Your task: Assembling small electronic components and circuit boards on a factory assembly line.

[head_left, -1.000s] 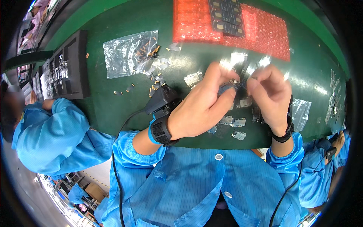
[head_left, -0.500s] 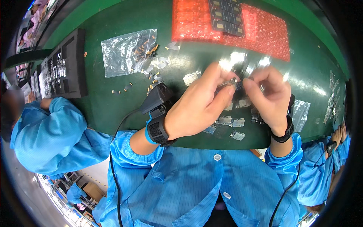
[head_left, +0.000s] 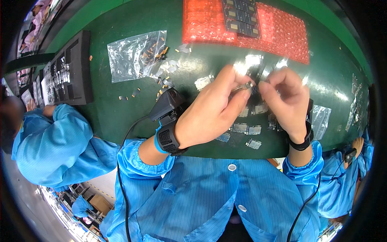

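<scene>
Over a green bench (head_left: 109, 113), small work for two hands

At about 2 o'clock from the middle of the view, the left hand (head_left: 213, 109) has its thumb and first finger pressed together on a small silver part (head_left: 244, 86). The part is up off the bench, with one end poking out toward the right hand (head_left: 288, 107). That hand is curled, with thumb and first finger very near each other. I can't tell if its tips have hold of anything.

The step in hand looks like careful fingertip work on that part. I think the next move calls for a steady left pinch and a soft, well-aimed right touch.

More silver pieces (head_left: 254, 130) lie just under the hands, near 3 to 4 o'clock. At 10 o'clock are little strips (head_left: 136, 92) with gold ends, and between 10 and 11 is a clear bag (head_left: 127, 60). Red bubble wrap (head_left: 282, 36) lies near 1 o'clock, with dark boards (head_left: 241, 18) on it.

I can read no brand, label or writing. The silver pieces are too small, and the boards show pale squares but no clear words.
</scene>
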A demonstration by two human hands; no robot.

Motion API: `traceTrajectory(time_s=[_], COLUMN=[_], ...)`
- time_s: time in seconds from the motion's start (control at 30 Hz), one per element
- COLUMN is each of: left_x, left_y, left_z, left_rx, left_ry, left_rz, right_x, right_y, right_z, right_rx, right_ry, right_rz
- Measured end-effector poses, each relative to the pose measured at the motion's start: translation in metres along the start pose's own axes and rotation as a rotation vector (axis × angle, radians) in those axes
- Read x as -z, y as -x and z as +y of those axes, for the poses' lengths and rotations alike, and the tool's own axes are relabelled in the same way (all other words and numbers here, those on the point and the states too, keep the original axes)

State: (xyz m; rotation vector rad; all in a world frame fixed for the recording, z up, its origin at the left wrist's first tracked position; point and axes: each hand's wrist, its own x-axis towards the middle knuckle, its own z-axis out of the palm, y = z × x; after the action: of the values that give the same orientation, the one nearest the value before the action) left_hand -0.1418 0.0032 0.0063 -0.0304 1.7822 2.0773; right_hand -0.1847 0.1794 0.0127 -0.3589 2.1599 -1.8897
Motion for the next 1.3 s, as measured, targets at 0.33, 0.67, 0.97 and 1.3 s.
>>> traceTrajectory(time_s=[0.33, 0.67, 0.97, 1.3], left_x=[0.001, 0.001, -0.001, -0.002], left_y=[-0.001, -0.002, 0.0, 0.0], left_z=[0.0, -0.004, -0.005, 0.009], left_rx=[0.014, -0.015, -0.026, -0.013], left_ry=[-0.008, 0.031, 0.0, -0.091], left_rz=[0.001, -0.018, -0.014, -0.028], right_x=[0.0, -0.001, -0.001, 0.004], right_y=[-0.001, -0.001, -0.001, -0.004], right_z=[0.002, 0.002, 0.005, 0.006], right_rx=[0.071, 0.057, -0.099, -0.164], right_ry=[0.084, 0.1, -0.083, -0.211], right_rz=[-0.001, -0.003, -0.058, -0.102])
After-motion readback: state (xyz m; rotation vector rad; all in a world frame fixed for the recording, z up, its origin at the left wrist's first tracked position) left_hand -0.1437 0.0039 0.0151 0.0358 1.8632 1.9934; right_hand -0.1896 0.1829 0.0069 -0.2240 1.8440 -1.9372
